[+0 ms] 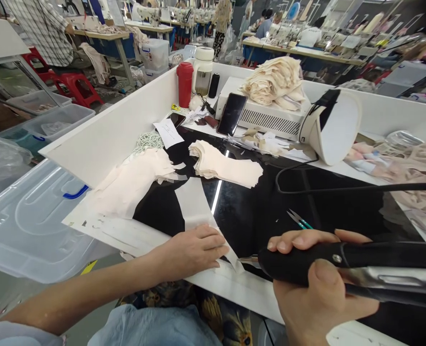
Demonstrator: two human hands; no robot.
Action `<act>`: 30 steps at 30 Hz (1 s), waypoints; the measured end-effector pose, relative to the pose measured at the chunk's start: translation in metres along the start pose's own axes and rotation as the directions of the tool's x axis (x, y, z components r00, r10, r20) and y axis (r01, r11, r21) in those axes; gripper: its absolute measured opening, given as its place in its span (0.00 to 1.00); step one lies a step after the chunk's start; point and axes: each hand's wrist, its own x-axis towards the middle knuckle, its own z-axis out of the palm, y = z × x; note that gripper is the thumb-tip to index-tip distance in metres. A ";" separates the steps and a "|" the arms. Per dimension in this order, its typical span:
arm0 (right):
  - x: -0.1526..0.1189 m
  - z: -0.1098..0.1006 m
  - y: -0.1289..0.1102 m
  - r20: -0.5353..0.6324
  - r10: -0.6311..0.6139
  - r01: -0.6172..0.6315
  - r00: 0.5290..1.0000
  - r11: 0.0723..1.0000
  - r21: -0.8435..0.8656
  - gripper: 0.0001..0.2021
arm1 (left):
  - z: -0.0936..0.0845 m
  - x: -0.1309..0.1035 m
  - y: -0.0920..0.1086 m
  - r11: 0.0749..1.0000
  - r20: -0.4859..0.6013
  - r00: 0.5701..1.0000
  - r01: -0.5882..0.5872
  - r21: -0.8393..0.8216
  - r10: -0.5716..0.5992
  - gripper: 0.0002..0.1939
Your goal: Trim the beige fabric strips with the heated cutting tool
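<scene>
My left hand lies flat with its fingers stretched out, on the lower part of a pale strip of fabric. The strip runs over a glossy black work surface to its front edge. My right hand is wrapped round a thick black handheld tool with a silver metal lever along its side. The tool's thin tip sits close to the strip's right end; whether they touch, I cannot tell. Just beyond my right hand are small snips with teal handles.
A stack of cream fabric pieces lies ahead, with a larger pale pile to its left. Behind them stand a phone, a red cup and a white cone-shaped lamp. A black cord crosses the right side.
</scene>
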 end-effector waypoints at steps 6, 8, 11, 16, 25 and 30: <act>-0.003 0.000 0.004 0.015 -0.032 0.032 0.999 0.999 -0.002 0.20 | -0.004 -0.004 -0.001 0.999 0.033 0.999 0.024 -0.029 -0.024 0.14; -0.005 -0.002 0.005 0.035 -0.028 0.028 0.999 1.000 0.001 0.20 | -0.005 -0.005 -0.002 0.998 0.046 0.998 0.038 -0.043 -0.036 0.16; -0.007 -0.006 0.007 0.061 -0.020 0.019 0.998 1.000 0.009 0.20 | -0.005 -0.007 -0.002 0.998 0.076 0.996 0.047 -0.043 -0.044 0.19; -0.009 -0.009 0.009 0.082 -0.015 0.012 0.997 0.999 0.039 0.20 | -0.007 -0.006 0.000 0.998 0.097 0.994 0.046 -0.030 -0.043 0.23; -0.005 -0.002 0.005 0.049 0.010 -0.014 0.999 0.997 0.070 0.20 | -0.006 -0.007 0.001 0.999 0.088 0.995 0.038 -0.004 -0.037 0.22; 0.003 0.012 0.007 0.016 -0.010 0.008 1.000 0.992 0.127 0.21 | -0.006 -0.007 0.003 0.999 0.102 0.994 0.046 0.002 -0.046 0.23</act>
